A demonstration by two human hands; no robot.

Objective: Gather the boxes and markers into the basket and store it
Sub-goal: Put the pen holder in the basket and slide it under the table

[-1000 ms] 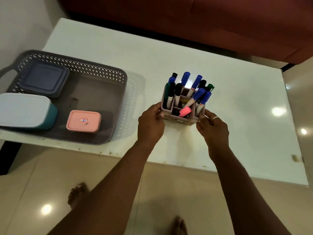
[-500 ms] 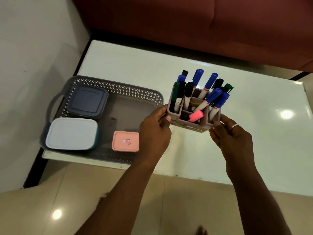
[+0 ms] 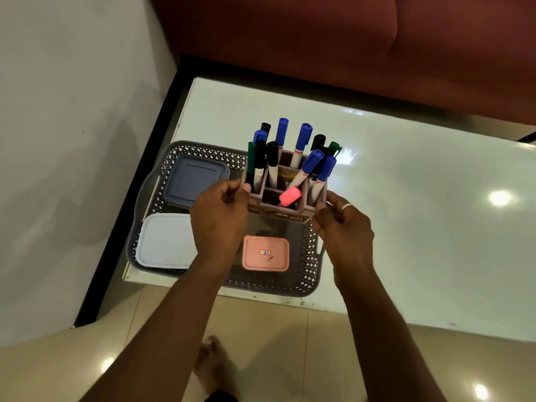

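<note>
My forearms reach in from the near side. My left hand (image 3: 220, 219) and right hand (image 3: 343, 227) pinch opposite walls of the holder (image 3: 290, 216). It stands upright over the right half of the basket (image 3: 275, 285), with the markers (image 3: 301, 140) cap-up and leaning slightly far. In the basket the pink box (image 3: 266, 253) lies nearest, the white box (image 3: 166, 240) to its left and the blue box (image 3: 194, 179) farther. The basket sits at the left near corner of the table (image 3: 420, 213).

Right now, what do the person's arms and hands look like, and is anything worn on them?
Both forearms are bare as far as the view shows: no sleeves, watch or gloves. The right hand wears one plain silver-coloured ring. The left hand shows no ring.
</note>
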